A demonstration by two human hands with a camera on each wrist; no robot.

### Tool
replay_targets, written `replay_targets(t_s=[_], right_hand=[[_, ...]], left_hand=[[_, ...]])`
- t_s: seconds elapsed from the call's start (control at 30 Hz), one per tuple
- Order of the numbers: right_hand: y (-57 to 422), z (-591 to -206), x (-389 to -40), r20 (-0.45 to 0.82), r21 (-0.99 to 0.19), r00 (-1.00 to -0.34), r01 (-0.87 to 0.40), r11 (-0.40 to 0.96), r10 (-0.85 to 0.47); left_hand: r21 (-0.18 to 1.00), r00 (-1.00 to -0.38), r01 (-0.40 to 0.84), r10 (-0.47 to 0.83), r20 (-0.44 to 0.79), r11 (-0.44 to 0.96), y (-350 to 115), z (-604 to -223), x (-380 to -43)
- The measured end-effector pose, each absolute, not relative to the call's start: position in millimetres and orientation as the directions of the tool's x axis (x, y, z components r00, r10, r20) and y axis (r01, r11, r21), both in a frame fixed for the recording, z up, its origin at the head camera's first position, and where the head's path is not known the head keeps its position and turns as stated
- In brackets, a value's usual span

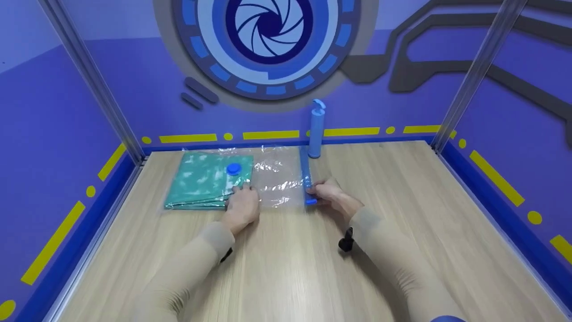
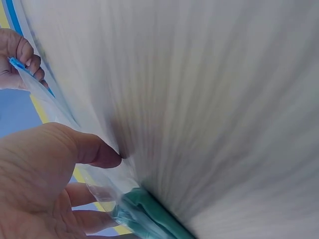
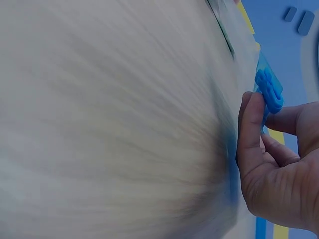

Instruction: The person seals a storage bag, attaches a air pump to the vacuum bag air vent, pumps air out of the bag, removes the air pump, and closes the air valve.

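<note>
A clear vacuum storage bag (image 1: 279,179) lies flat at the back of the table, with folded green-and-white fabric (image 1: 196,179) inside its left part. A round blue valve (image 1: 233,168) sits on the bag over the fabric. My left hand (image 1: 243,203) rests on the bag's front edge beside the fabric; its thumb and fingers (image 2: 92,149) look fairly straight. At the right end my right hand (image 1: 333,194) pinches the bag's blue zip strip (image 1: 305,170), close to the blue zip slider (image 3: 269,89). Some right fingertips are hidden under the edge.
A blue hand pump (image 1: 316,129) stands upright at the table's back edge, just behind the bag's right end. Blue-purple panels with yellow marks (image 1: 270,134) rise at the back and both sides of the wooden table (image 1: 286,268). Metal posts (image 1: 473,80) stand at the back corners.
</note>
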State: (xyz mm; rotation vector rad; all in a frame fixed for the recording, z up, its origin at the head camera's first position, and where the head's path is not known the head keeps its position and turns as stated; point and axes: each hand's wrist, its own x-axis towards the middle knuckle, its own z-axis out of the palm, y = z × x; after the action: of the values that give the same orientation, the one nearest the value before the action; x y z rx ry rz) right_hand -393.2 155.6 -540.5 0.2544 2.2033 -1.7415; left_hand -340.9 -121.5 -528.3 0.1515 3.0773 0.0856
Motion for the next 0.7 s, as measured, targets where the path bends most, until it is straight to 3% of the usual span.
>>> replay_targets(t_s=[0.27,0.7], right_hand=[[160,-542,-384,-0.345,-0.900,-0.934,0.301,0.314,-0.094],[167,-540,-371,-0.342,-0.910,-0.926,0.284,0.302,-0.159]], left_hand=[[0.078,-0.993,0.100,0.104,-0.054,0.992,-121,-527,-330],[0.089,-0.992,0.121,0.124,-0.034,0.989,-120,-525,-311]])
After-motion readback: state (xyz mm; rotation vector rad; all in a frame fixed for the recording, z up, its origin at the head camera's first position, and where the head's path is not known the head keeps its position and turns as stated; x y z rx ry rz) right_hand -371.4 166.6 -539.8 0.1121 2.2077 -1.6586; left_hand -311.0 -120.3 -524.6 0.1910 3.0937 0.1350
